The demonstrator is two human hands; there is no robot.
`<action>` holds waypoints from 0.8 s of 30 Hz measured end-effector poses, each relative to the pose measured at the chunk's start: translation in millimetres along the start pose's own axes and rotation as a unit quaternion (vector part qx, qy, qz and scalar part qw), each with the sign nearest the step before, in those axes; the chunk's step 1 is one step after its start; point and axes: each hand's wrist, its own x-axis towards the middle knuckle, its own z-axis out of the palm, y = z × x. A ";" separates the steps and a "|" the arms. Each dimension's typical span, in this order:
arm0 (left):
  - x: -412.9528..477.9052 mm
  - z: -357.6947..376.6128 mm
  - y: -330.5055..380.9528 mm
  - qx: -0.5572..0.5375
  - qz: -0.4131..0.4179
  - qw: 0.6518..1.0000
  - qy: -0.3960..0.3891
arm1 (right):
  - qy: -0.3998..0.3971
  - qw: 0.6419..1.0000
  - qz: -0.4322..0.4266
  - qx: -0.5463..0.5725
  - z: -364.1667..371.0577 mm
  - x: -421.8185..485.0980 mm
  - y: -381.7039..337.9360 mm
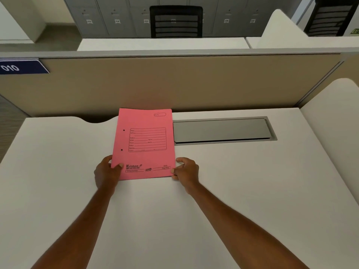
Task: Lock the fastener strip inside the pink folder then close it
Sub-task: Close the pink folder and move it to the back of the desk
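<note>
Two hands, left [107, 172] and right [186, 171], each grip pinching the closed pink folder's [143, 144] near corners.

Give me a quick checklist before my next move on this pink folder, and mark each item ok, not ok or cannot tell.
1. Pink folder lies flat on the white desk: ok.
2. Cover closed, printed front facing up: ok.
3. Fastener strip locked inside: cannot tell, the closed cover hides it.
4. Left hand grips the near left corner: ok.
5. Right hand grips the near right corner: ok.
6. Room on the right to swing the cover open: not ok, the folder's right edge runs beside the grey cable hatch; whether they touch, cannot tell.
</note>
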 end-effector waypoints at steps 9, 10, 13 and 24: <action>-1.6 1.9 -1.2 0.135 0.016 0.990 0.019 | 0.061 0.991 -0.060 -0.104 11.1 -4.4 -2.3; -3.4 2.2 -1.2 0.166 0.021 0.985 0.033 | 0.067 0.986 -0.066 -0.136 11.1 -6.0 -4.6; -9.6 2.7 -0.3 0.234 0.087 0.966 0.071 | 0.083 0.964 -0.091 -0.235 6.3 -7.4 -6.7; -18.5 3.5 11.7 0.288 0.162 0.942 0.062 | 0.083 0.851 -0.218 -0.470 -32.1 -15.7 -0.1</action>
